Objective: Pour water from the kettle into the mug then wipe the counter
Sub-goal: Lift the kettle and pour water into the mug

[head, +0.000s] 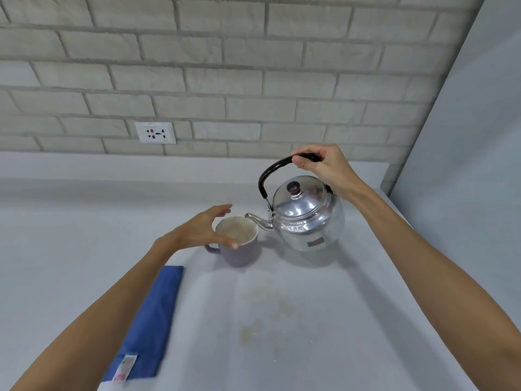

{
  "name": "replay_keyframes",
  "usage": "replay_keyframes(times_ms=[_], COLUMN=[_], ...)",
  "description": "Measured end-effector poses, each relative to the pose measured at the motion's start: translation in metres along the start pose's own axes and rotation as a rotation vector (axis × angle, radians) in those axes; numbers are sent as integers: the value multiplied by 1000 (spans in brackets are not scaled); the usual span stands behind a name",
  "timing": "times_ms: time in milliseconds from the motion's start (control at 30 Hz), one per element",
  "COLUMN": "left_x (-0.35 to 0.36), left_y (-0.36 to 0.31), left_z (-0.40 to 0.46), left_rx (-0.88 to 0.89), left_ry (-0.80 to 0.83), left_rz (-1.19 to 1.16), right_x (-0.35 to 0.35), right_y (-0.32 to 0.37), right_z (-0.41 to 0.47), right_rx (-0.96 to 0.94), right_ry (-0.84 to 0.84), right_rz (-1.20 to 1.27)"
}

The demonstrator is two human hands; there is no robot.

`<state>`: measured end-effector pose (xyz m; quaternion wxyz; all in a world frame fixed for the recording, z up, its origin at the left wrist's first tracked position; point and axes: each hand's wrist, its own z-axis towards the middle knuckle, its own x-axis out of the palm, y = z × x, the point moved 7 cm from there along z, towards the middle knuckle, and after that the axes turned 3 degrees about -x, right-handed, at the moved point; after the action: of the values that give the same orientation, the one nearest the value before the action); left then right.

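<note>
A shiny metal kettle (307,215) stands on the grey counter (282,348), its spout pointing left over the rim of a purple mug (239,249). My right hand (324,167) grips the kettle's black arched handle from above. My left hand (205,230) curves around the mug's left side, thumb at the near rim, fingers spread; whether it presses the mug is unclear. The mug's inside looks pale and I cannot tell if it holds water. A folded blue cloth (149,320) lies on the counter under my left forearm.
Faint yellowish stains (262,314) mark the counter in front of the mug. A white wall socket (155,132) sits in the brick wall behind. A plain grey wall (465,136) closes the counter's right side.
</note>
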<state>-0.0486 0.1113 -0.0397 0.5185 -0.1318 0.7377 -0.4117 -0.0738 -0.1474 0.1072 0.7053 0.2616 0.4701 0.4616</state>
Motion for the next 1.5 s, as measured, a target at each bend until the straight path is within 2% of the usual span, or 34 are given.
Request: replay_keyframes(times_ms=[133,400,1033,1500], left_x=[11,20,22,22], left_y=[12,23,23,26], left_z=[-2,4,3,5], left_rx=[-13,-16,2,-6], left_ry=[3,-77,-109,-114], left_rz=[-125,-80,-109,-90], right_x=[2,4,-2,-3], right_y=[-1,1,20,23], right_z=[-2,-2,6,6], right_rx=[2,-15,-88,-74], right_ry=[29,75,90,109], right_rz=[-31,-86,-248,-256])
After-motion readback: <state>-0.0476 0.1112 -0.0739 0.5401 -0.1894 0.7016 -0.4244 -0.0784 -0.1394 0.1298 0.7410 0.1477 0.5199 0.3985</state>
